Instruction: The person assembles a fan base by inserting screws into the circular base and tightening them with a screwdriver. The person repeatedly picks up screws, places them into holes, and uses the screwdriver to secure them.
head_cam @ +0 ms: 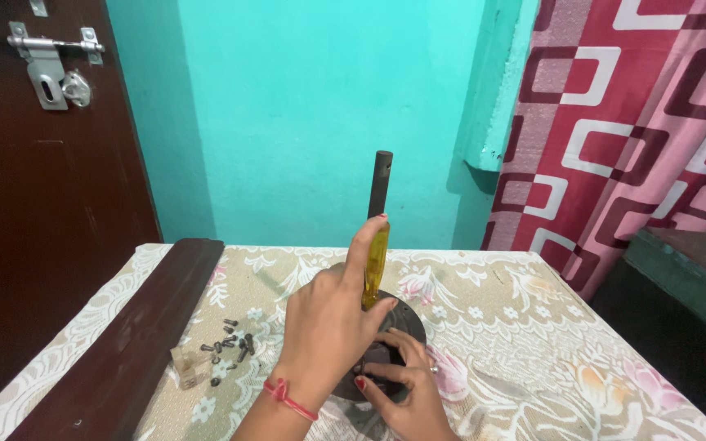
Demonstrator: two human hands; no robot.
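L hand (328, 322) grips yellow screwdriver (376, 265) upright over round dark motor (408, 322) w/ shaft. R hand (406, 392) pinches motor's near edge. Screws (229, 343) lie left.

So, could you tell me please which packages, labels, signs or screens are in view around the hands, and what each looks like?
None that can be told as such.
Nearest thing to a package: a small clear plastic piece on the patterned cloth, beside the loose dark screws, left of the left hand; it bears no visible label.
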